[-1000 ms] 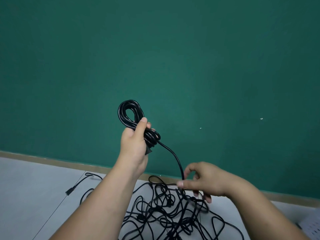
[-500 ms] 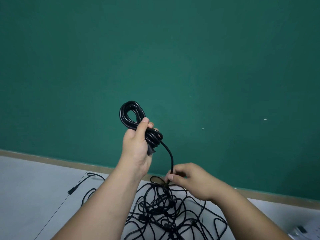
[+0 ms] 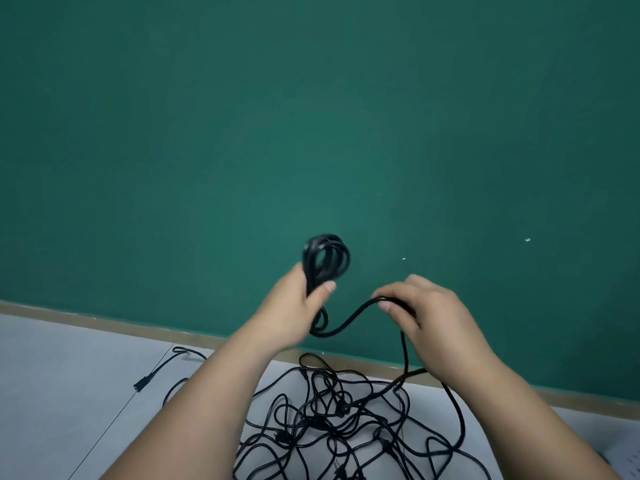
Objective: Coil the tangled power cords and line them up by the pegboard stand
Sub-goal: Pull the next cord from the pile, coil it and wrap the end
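Most of the view is green wall [image 3: 311,116]; below it the black tangle [image 3: 332,420] lies on the near white surface [image 3: 69,393]. The left hand [image 3: 287,306] grips the coil [image 3: 325,258]. The right hand [image 3: 436,317], lately down at the tangle, now pinches a lifted strand [image 3: 346,320] just right, likely feeding another loop.

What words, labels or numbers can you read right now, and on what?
None can be read. The coiled cord in the left hand, its loose run in the right hand, the tangled cords and the green wall show no print.
The plug at left is too small to tell.
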The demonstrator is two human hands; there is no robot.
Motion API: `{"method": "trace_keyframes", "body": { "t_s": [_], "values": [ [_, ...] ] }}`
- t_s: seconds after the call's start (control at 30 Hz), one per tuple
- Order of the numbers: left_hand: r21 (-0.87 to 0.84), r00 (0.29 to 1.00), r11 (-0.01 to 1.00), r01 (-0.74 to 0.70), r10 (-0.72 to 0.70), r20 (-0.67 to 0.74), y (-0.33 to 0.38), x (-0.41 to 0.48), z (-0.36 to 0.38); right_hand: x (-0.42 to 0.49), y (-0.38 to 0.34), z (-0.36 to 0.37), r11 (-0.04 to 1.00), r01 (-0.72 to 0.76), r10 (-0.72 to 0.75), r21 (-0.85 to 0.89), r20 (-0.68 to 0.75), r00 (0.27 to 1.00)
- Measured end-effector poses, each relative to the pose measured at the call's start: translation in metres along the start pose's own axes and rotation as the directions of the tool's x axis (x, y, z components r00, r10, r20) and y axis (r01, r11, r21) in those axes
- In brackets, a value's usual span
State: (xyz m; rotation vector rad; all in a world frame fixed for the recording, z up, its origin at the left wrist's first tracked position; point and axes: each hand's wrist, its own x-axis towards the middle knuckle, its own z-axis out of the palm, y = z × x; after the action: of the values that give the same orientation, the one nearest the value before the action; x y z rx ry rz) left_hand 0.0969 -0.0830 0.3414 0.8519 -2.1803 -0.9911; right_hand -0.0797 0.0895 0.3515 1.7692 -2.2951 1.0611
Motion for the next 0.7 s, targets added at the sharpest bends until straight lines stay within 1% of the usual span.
{"method": "trace_keyframes", "body": {
  "t_s": [0.03, 0.1, 0.17, 0.23, 0.3, 0.33, 0.37, 0.4, 0.47, 0.5, 0.53, 0.57, 0.6, 0.63, 0.67, 0.7],
  "values": [
    [-0.029, 0.996, 0.999, -0.019, 0.022, 0.091, 0.002, -0.004, 0.007, -0.001, -0.002, -0.001, 1.000, 0.011, -0.011, 0.009, -0.050, 0.999],
    [-0.107, 0.977, 0.994, -0.031, 0.052, 0.207, 0.010, -0.009, 0.020, -0.003, -0.007, -0.001, 0.998, 0.039, -0.031, 0.058, -0.136, 0.990],
    [-0.218, 0.950, 0.976, 0.025, 0.045, 0.310, 0.024, -0.015, 0.027, -0.004, -0.014, -0.002, 0.993, 0.055, -0.031, 0.105, -0.223, 0.974],
    [-0.314, 0.936, 0.944, 0.099, 0.019, 0.351, 0.035, -0.020, 0.029, -0.004, -0.018, -0.004, 0.985, 0.018, 0.031, 0.173, -0.279, 0.960],
    [-0.359, 0.925, 0.911, 0.203, -0.058, 0.375, 0.044, -0.023, 0.028, -0.004, -0.018, -0.005, 0.967, -0.042, 0.115, 0.250, -0.287, 0.951],
    [-0.375, 0.913, 0.892, 0.254, -0.093, 0.397, 0.048, -0.024, 0.027, -0.003, -0.017, -0.005, 0.961, -0.054, 0.134, 0.270, -0.285, 0.949],
    [-0.382, 0.898, 0.882, 0.276, -0.095, 0.430, 0.050, -0.026, 0.027, -0.003, -0.018, -0.006, 0.962, -0.052, 0.133, 0.269, -0.292, 0.947],
    [-0.387, 0.886, 0.885, 0.258, -0.058, 0.460, 0.053, -0.029, 0.028, -0.003, -0.019, -0.005, 0.968, -0.040, 0.118, 0.249, -0.308, 0.944],
    [-0.362, 0.869, 0.921, 0.142, 0.059, 0.492, 0.055, -0.033, 0.033, -0.002, -0.020, -0.005, 0.982, -0.017, 0.085, 0.188, -0.360, 0.929],
    [-0.334, 0.866, 0.939, 0.086, 0.095, 0.490, 0.054, -0.034, 0.035, -0.002, -0.020, -0.005, 0.984, -0.026, 0.090, 0.174, -0.375, 0.923],
    [-0.319, 0.875, 0.946, 0.054, 0.109, 0.471, 0.052, -0.034, 0.038, -0.001, -0.020, -0.005, 0.984, -0.056, 0.116, 0.167, -0.375, 0.920],
    [-0.323, 0.891, 0.945, 0.053, 0.101, 0.443, 0.049, -0.033, 0.039, -0.001, -0.018, -0.004, 0.982, -0.102, 0.154, 0.157, -0.364, 0.919],
    [-0.332, 0.904, 0.941, 0.061, 0.089, 0.418, 0.047, -0.032, 0.038, 0.000, -0.017, -0.002, 0.975, -0.160, 0.204, 0.152, -0.339, 0.918],
    [-0.353, 0.912, 0.932, 0.082, 0.072, 0.404, 0.044, -0.031, 0.038, 0.001, -0.016, -0.001, 0.956, -0.222, 0.271, 0.194, -0.283, 0.920],
    [-0.381, 0.923, 0.919, 0.100, 0.057, 0.379, 0.043, -0.030, 0.037, 0.001, -0.015, 0.000, 0.908, -0.274, 0.343, 0.316, -0.188, 0.920],
    [-0.414, 0.936, 0.903, 0.113, 0.043, 0.350, 0.043, -0.029, 0.036, 0.002, -0.015, 0.001, 0.818, -0.312, 0.382, 0.483, -0.051, 0.923]
  ]
}}
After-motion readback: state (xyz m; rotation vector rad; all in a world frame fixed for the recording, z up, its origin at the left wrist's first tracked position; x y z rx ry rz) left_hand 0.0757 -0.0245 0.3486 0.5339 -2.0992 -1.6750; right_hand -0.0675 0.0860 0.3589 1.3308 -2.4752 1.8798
